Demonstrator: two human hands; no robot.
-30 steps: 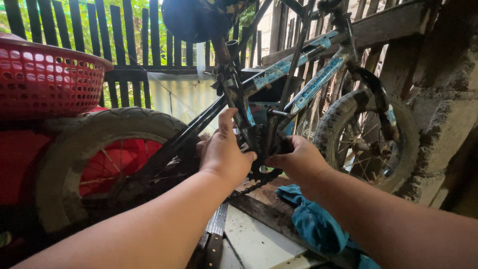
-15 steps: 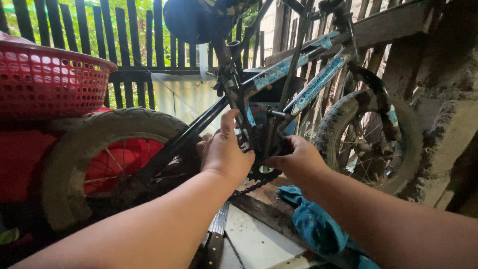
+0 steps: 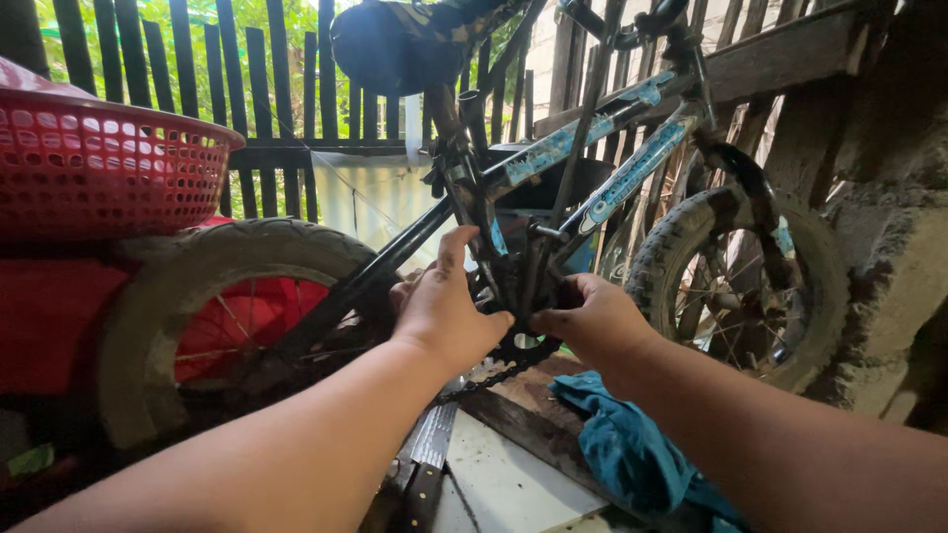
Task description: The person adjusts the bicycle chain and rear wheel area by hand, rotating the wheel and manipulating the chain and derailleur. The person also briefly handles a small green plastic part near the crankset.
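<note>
Both hands at the crank of a small bicycle.
Left hand (image 3: 449, 311) and right hand (image 3: 590, 321) pinch the greasy black chainring (image 3: 523, 296), below the blue metal bicycle frame (image 3: 592, 163), above crumpled teal cloth (image 3: 632, 449).

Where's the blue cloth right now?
In the head view the blue cloth lies low and right of centre, under the right hand and forearm, just below the bicycle's front wheel.

- bike frame (image 3: 632, 173) under my hands: painted metal, kinda glossy, scuffed
- tires (image 3: 197, 286): matt rubber, dusty and rough
- basket (image 3: 109, 168): shiny red plastic mesh
- rag (image 3: 632, 454): soft blue cloth
- fence (image 3: 197, 89): rough dark wood
</note>
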